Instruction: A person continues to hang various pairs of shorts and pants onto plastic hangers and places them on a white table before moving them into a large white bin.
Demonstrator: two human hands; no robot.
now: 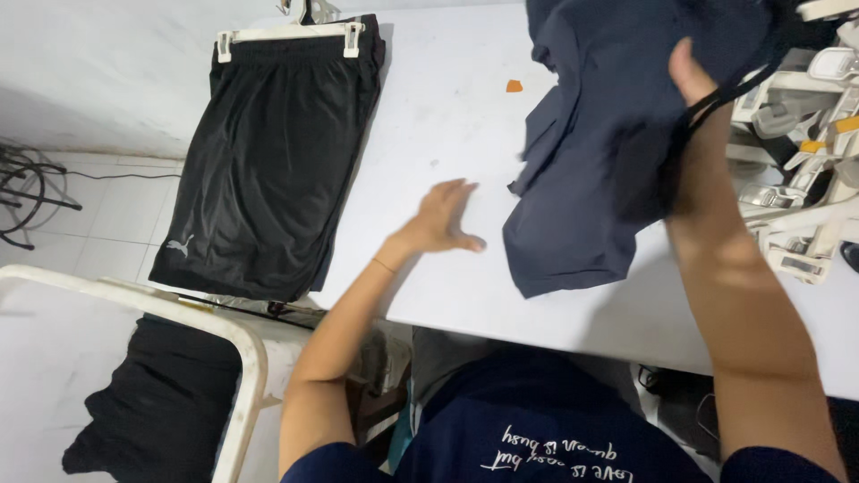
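Head view, looking down on a white table [447, 107]. The right hand [693, 76] is raised above the table's right side, closed on a navy garment [591, 161]; the thumb points up and the fingers are hidden in the cloth, so the exact grip cannot be told. The garment hangs from that hand down and to the left, its long axis running from the upper right to a lower hem that rests on the table, just to the right of the left hand [443, 219]. The left hand lies flat and open on the bare tabletop, fingers spread and pointing toward the garment, holding nothing; a short gap of table separates its fingertips from the nearest fold. The right hand thus has the cloth, while the left hand is nearer the free lower edge. Well apart to the left, black shorts [268, 170] lie clipped to a white hanger [286, 34], waistband away from the person, lower part hanging over the table's near-left edge. A small orange scrap [514, 86] sits on the table near the garment's upper part. A heap of white hangers [805, 179] fills the right margin beside the right forearm. At lower left, dark cloth [161, 402] lies by a white curved rail [179, 313].
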